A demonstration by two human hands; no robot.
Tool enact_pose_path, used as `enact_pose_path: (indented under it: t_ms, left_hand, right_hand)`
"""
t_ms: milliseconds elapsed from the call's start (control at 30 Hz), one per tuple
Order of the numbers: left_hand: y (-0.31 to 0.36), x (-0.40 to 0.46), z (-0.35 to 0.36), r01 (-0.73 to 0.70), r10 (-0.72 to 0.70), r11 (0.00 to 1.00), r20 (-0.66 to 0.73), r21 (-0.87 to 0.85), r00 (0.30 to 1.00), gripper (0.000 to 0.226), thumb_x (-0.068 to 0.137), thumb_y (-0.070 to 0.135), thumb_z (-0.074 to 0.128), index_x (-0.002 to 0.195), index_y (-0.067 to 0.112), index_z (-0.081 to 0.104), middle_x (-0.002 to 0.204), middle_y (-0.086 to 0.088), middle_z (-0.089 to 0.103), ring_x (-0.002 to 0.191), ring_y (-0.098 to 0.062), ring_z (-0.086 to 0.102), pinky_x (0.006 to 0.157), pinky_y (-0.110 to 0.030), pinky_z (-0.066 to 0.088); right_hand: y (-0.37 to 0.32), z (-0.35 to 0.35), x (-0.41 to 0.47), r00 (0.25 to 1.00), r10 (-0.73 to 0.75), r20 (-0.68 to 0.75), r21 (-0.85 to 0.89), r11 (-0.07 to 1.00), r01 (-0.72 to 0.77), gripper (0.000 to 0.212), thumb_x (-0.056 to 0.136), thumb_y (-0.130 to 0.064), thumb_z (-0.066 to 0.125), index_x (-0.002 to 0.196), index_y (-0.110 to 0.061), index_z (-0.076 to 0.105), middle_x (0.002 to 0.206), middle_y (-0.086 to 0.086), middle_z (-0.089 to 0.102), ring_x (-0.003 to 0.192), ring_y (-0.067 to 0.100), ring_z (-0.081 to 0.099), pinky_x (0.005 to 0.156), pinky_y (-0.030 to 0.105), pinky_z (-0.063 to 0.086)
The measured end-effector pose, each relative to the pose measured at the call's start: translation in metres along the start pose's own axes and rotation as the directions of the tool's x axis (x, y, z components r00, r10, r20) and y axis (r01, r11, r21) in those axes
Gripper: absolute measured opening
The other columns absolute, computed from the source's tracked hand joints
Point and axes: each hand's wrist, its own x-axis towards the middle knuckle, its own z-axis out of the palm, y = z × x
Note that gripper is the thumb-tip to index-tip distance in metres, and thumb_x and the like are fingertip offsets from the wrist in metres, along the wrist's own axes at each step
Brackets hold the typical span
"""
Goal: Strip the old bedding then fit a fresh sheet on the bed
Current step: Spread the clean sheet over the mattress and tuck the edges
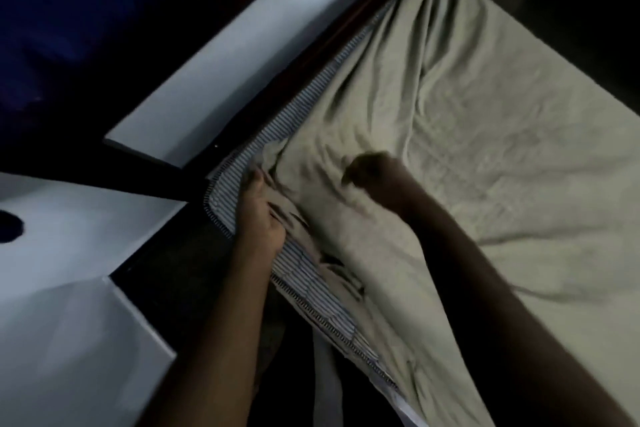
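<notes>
A: Where does the sheet stand at this corner?

B: 1 pale green sheet (467,121) lies wrinkled over the top of 1 striped mattress (304,267). Its near-left corner is bunched on top of the mattress corner, and the striped side and piped edge are bare along both the left side and the near end.

A: And the 2 hands?

B: The left hand (261,211) sits right at the corner, its fingers curled into the gathered sheet edge, thumb lying toward the stripes. The right hand (374,173) is on top of the sheet just beside it, blurred and dark; its fingers look curled down into the cloth, but I cannot tell whether they hold a fold or only press.

A: Room to move around that corner?

B: Tight. A dark bed frame rail (349,31) runs close along the left edge of the mattress, and white wall panels (207,80) stand just beyond it. Below the corner is a dark gap of floor (180,281).

A: Any labels or writing?

B: None that can be read; the picture is dim and smeared.
</notes>
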Motion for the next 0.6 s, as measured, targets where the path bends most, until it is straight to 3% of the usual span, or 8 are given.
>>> enact_pose_path:
  t_ms: [67,100,200,267,400,467,533,600]
  left_hand:
    - [0.019,-0.015,-0.013,-0.035,0.043,0.978,0.033,-0.208,0.999,0.043,0.107,0.036,0.039,0.136,0.01,0.059,0.133,-0.016,0.066,0.124,-0.033,0.063,0.099,-0.044,0.054]
    - [0.028,-0.023,-0.022,-0.022,0.041,0.955,0.06,-0.296,0.997,0.04,0.106,0.037,0.041,0.128,0.01,0.061,0.133,-0.017,0.066,0.127,-0.033,0.061,0.101,-0.046,0.052]
    - [0.036,-0.052,-0.036,-0.001,0.037,0.957,0.118,-0.29,0.992,0.039,0.102,0.042,0.048,0.077,0.015,0.061,0.088,-0.006,0.077,0.087,-0.022,0.076,0.074,-0.034,0.061]
    - [0.028,-0.06,-0.043,0.072,-0.046,0.98,0.138,-0.185,0.989,0.044,0.094,0.047,0.058,0.064,0.016,0.068,0.056,0.0,0.062,0.051,-0.01,0.06,0.066,-0.022,0.05]
    - [-0.001,-0.047,-0.056,0.306,-0.309,0.951,0.068,0.048,0.949,0.073,0.076,0.063,0.08,0.13,0.015,0.07,0.1,-0.006,0.053,0.094,-0.024,0.049,0.113,-0.04,0.035]
    - [-0.017,-0.035,-0.072,0.365,-0.369,0.924,0.021,0.111,0.929,0.085,0.066,0.07,0.085,0.134,0.023,0.066,0.107,0.0,0.047,0.096,-0.024,0.045,0.105,-0.035,0.036]
    - [-0.023,-0.028,-0.082,0.387,-0.395,0.913,0.045,0.127,0.918,0.076,0.067,0.077,0.079,0.122,0.026,0.069,0.112,0.006,0.048,0.092,-0.02,0.045,0.088,-0.032,0.032]
    - [-0.023,-0.036,-0.076,0.357,-0.371,0.92,0.072,0.16,0.926,0.088,0.069,0.088,0.066,0.129,0.023,0.069,0.13,-0.004,0.063,0.114,-0.028,0.06,0.101,-0.042,0.042]
  right_hand:
    - [-0.015,-0.014,0.024,0.896,-0.007,-0.444,0.045,0.999,0.03,0.015,0.094,-0.024,0.064,0.106,-0.017,0.07,0.1,0.004,0.069,0.09,0.023,0.068,0.081,0.032,0.052]
    - [-0.033,-0.014,0.034,0.88,-0.088,-0.467,-0.007,0.995,0.096,0.03,0.091,-0.021,0.067,0.12,-0.017,0.064,0.113,0.006,0.065,0.094,0.024,0.068,0.083,0.035,0.053]
    - [-0.08,-0.007,0.057,0.947,-0.315,-0.067,-0.265,0.92,0.287,0.071,0.087,-0.014,0.062,0.152,-0.022,0.035,0.149,0.01,0.039,0.118,0.034,0.059,0.094,0.049,0.052]
    - [-0.103,0.003,0.065,0.949,-0.229,0.216,-0.435,0.848,0.304,0.061,0.099,-0.021,0.053,0.156,-0.024,0.03,0.156,0.01,0.035,0.131,0.035,0.049,0.1,0.045,0.047]
    - [-0.105,0.025,0.053,0.949,-0.008,0.315,-0.647,0.73,0.221,0.039,0.104,-0.032,0.044,0.131,-0.009,0.059,0.134,0.014,0.059,0.125,0.032,0.053,0.099,0.037,0.04]
    - [-0.099,0.029,0.042,0.973,-0.144,0.181,-0.745,0.626,0.231,0.034,0.103,-0.028,0.043,0.129,-0.015,0.06,0.128,0.01,0.063,0.118,0.031,0.06,0.092,0.039,0.047]
    - [-0.087,0.034,0.032,0.959,-0.26,0.117,-0.68,0.682,0.268,0.036,0.099,-0.031,0.044,0.13,-0.023,0.06,0.128,0.009,0.064,0.115,0.032,0.063,0.089,0.041,0.05]
    - [-0.073,0.047,0.016,0.941,-0.214,0.262,-0.593,0.734,0.332,0.041,0.099,-0.03,0.043,0.135,-0.018,0.059,0.133,0.015,0.061,0.117,0.034,0.06,0.095,0.041,0.047]
